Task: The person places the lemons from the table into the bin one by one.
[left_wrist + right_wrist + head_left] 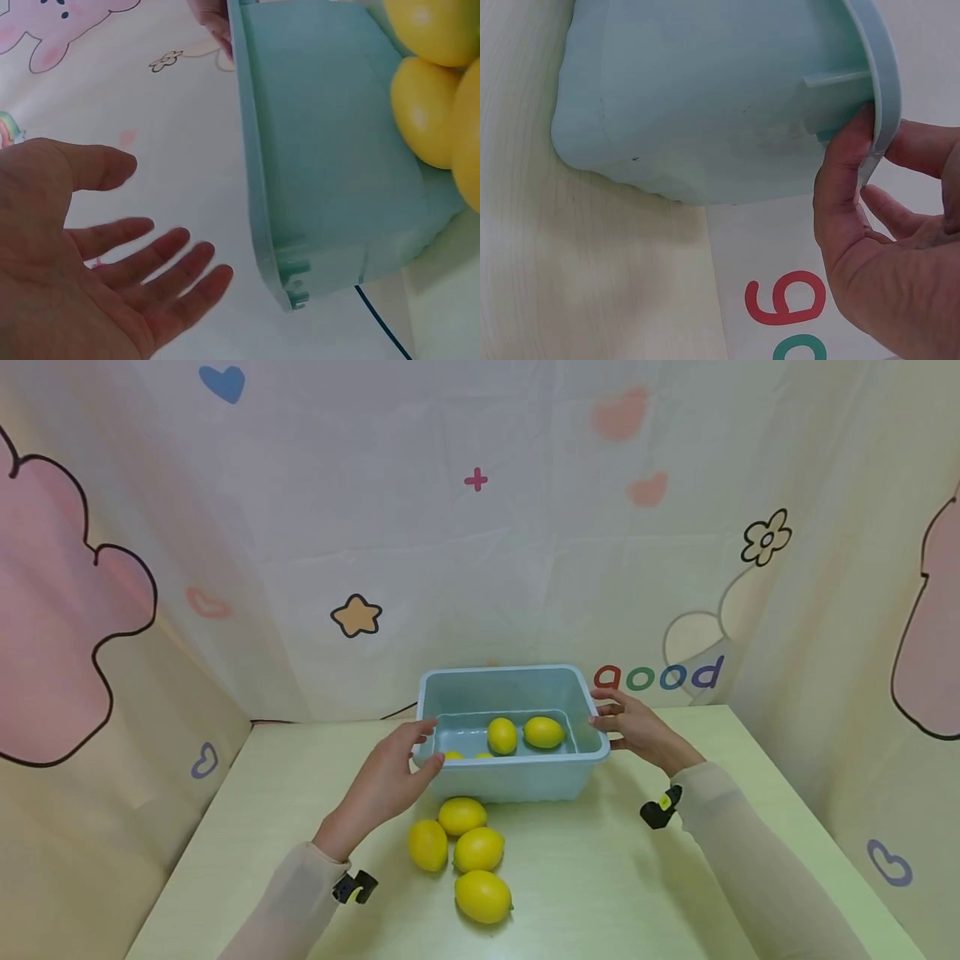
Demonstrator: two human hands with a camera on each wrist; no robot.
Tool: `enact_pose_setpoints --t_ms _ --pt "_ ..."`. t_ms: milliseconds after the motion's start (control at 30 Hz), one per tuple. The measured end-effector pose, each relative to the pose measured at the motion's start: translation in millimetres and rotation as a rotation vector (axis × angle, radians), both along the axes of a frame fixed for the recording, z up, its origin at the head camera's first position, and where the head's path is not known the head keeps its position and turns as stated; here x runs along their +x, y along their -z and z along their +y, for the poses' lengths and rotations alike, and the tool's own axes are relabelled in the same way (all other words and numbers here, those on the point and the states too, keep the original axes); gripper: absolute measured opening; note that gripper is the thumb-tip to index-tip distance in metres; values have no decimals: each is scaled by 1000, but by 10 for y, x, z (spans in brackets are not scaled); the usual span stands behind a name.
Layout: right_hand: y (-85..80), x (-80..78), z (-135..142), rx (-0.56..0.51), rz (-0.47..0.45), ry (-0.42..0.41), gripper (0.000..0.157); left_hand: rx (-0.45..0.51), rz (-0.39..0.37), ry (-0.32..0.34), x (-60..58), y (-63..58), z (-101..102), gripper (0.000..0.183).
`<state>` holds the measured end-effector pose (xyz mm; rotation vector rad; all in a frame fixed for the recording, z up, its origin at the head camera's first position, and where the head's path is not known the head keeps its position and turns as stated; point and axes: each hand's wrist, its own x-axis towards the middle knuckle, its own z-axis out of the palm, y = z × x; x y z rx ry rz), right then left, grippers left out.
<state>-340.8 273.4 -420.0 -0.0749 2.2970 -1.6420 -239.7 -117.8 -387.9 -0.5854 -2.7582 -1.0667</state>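
A light blue plastic basin (517, 782) stands on the table with several lemons inside; two of them, one lemon (502, 737) and another lemon (543, 732), show fully. The front wall hides most of the others. My right hand (637, 727) grips the basin's right rim (887, 82), fingers curled around the edge. Near the left end is my left hand (393, 777), its fingers spread and extended. A gap between those fingers and the basin shows in the left wrist view. In front of the basin lie several more lemons (478, 849).
The pale table (585, 877) carries the basin and the loose lemons. Behind it hangs a printed curtain (480, 560), and more curtain closes off both sides. A dark cord (382, 322) runs behind the basin's left end.
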Motion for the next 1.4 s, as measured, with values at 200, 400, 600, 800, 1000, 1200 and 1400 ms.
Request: enact_pose_setpoints --t_ms 200,400,600,800,1000,1200,1400 --pt "1 0 7 -7 -8 9 69 -72 69 99 73 135 -28 48" --pt "17 -6 24 -16 -11 3 69 -176 90 127 249 298 -22 51" --pt "-7 7 20 -21 -10 -11 69 -266 93 182 410 425 37 54" --pt "-10 10 20 -30 -13 -15 68 -315 122 277 518 542 136 53" --pt "10 -2 19 -35 -16 -14 68 -343 194 354 597 685 199 52" --pt "6 3 14 -47 -21 -15 68 -392 119 403 643 775 248 48" --pt "14 -4 19 -48 -21 -15 68 -407 49 455 676 837 313 44"
